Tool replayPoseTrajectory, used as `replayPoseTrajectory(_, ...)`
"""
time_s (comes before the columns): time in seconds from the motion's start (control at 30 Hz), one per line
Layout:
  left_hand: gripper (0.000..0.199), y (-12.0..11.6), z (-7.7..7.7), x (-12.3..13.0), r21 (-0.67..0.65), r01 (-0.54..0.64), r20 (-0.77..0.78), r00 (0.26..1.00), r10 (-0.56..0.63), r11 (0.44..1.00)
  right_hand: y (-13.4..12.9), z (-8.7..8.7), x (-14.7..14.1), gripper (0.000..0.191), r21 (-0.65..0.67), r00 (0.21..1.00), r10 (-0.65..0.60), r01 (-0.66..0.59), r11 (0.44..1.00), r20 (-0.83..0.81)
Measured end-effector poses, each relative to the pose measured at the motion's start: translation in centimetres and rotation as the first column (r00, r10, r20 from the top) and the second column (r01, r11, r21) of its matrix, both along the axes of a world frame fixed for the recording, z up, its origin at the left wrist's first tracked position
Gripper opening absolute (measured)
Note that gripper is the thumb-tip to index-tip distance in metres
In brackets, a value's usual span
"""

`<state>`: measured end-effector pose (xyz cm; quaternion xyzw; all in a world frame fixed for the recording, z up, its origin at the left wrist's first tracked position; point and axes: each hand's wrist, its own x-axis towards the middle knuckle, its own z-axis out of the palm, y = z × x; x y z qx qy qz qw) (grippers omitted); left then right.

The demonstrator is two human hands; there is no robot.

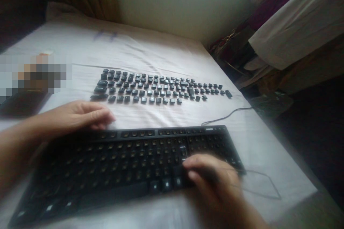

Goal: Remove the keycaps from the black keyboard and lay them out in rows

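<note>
A black keyboard [115,188] lies across the near part of a white cloth, most of its keycaps off and the key stems bare. A few keycaps [167,185] remain along its bottom row. My right hand [217,182] is closed over the keyboard's right half, gripping what looks like a wire keycap puller [268,177]; its dark handle is partly hidden and a thin wire loop sticks out to the right. By the keyboard's upper left edge, my left hand [86,114] has its fingers curled together; whatever they may hold is hidden.
Behind the keyboard, loose black keycaps [153,87] stand in rows on the white cloth [161,55]. A cable [228,117] runs off the right edge. At the left lies a dark object [24,102] under a pixelated patch. Fabric [298,25] hangs at the upper right.
</note>
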<state>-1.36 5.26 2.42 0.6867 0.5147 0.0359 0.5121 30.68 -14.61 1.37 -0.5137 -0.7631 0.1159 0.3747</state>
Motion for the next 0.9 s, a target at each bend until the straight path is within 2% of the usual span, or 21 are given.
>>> replayPoseTrajectory(0.17,0.044,-0.08,0.03,-0.07,0.012,0.018,-0.001,1.000,-0.018,1.000,0.09,-0.10,-0.13,0.013,0.024,0.999,-0.005,0.006,1.000,-0.032)
replayPoseTrajectory(0.37,0.045,-0.01,0.17,-0.07,0.010,0.024,-0.008,1.000,-0.024,1.000,-0.10,-0.08,-0.06,0.010,-0.006,0.998,-0.049,0.049,0.999,-0.041)
replayPoseTrajectory(0.57,0.049,-0.20,0.77,0.50,0.014,0.013,-0.018,1.000,-0.013,1.000,-0.46,-0.25,0.03,0.011,-0.128,0.939,-0.219,0.191,0.973,-0.265)
replayPoseTrajectory(0.73,0.043,-0.15,0.61,0.32,0.020,0.034,-0.004,0.999,-0.034,0.999,-0.43,-0.87,0.14,0.011,-0.157,0.895,-0.253,0.209,0.965,-0.366)
replayPoseTrajectory(0.83,0.040,-0.47,0.73,0.29,0.023,0.089,-0.014,0.996,-0.088,0.996,-0.41,-0.98,0.14,0.012,-0.142,0.899,-0.247,0.209,0.968,-0.361)
replayPoseTrajectory(0.9,0.037,-0.91,0.97,0.48,0.100,0.032,-0.038,0.999,-0.028,0.994,-0.40,-0.82,0.09,0.012,-0.112,0.914,-0.228,0.202,0.973,-0.336)
